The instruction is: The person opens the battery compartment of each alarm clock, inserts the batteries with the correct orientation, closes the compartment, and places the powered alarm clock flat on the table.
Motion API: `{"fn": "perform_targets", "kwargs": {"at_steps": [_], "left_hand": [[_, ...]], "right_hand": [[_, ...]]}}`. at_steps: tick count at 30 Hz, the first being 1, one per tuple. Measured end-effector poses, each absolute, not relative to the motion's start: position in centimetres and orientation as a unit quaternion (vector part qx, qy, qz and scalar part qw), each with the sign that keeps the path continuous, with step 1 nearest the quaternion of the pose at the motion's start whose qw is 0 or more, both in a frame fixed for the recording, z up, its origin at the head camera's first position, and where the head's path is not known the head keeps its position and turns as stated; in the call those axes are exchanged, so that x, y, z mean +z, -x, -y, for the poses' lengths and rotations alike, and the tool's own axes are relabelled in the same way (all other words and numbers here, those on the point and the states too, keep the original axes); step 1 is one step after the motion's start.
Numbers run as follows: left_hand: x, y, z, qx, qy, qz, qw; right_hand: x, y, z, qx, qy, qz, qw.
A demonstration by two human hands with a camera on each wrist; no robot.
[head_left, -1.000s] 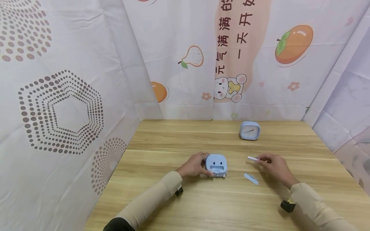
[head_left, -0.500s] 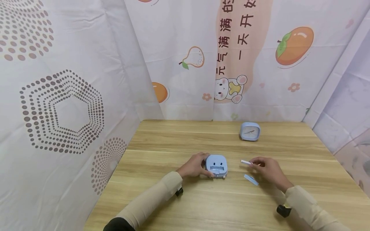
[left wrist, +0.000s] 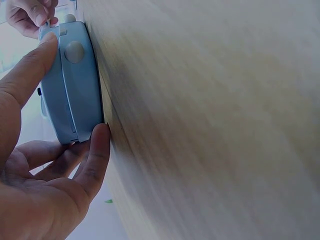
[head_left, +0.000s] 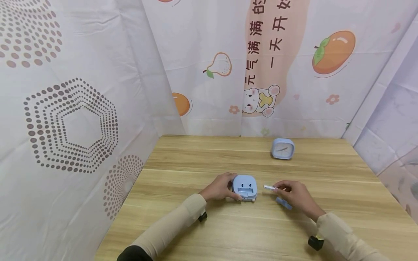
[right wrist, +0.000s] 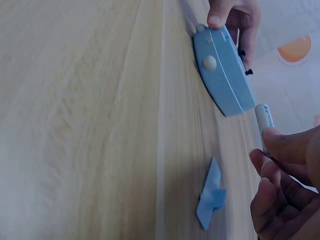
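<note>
A light blue alarm clock [head_left: 245, 180] lies face down on the table, its back up with two dark knobs and an uncovered battery compartment. My left hand [head_left: 223, 186] grips it from the left side, thumb at the near edge and fingers round the far side. Just right of the clock, my right hand [head_left: 296, 197] pinches a white battery [right wrist: 264, 120] between thumb and fingers, one end pointing at the clock. Below that hand a blue battery cover [right wrist: 211, 194] lies on the table with its tab up.
Another light blue alarm clock [head_left: 283, 149] stands upright toward the back of the wooden table [head_left: 196, 152], dial facing forward. Patterned white curtains [head_left: 209, 108] hang behind the table and along its left and right sides.
My right hand has moved left with the battery, bringing it closer to the clock and partly over the battery cover. My left hand and the clock have stayed in place.
</note>
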State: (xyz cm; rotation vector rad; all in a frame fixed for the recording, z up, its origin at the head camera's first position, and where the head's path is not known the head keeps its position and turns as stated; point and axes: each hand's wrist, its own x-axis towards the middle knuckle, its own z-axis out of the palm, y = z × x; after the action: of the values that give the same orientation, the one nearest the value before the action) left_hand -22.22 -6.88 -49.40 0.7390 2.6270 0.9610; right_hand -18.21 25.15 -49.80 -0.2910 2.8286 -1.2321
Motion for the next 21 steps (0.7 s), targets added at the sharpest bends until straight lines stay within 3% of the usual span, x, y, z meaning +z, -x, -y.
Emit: {"fn": "perform_targets", "kwargs": {"at_steps": [10, 21], "left_hand": [[-49.3, 22.2, 6.8, 0.328, -0.254, -0.902, 0.122], [-49.4, 22.2, 6.8, 0.329, -0.252, -0.902, 0.120]], "right_hand": [[-49.5, 17.7, -23.7, -0.395, 0.120, -0.911, 0.005], [-49.1, 17.2, -22.7, -0.427, 0.119, -0.896, 0.030]]}}
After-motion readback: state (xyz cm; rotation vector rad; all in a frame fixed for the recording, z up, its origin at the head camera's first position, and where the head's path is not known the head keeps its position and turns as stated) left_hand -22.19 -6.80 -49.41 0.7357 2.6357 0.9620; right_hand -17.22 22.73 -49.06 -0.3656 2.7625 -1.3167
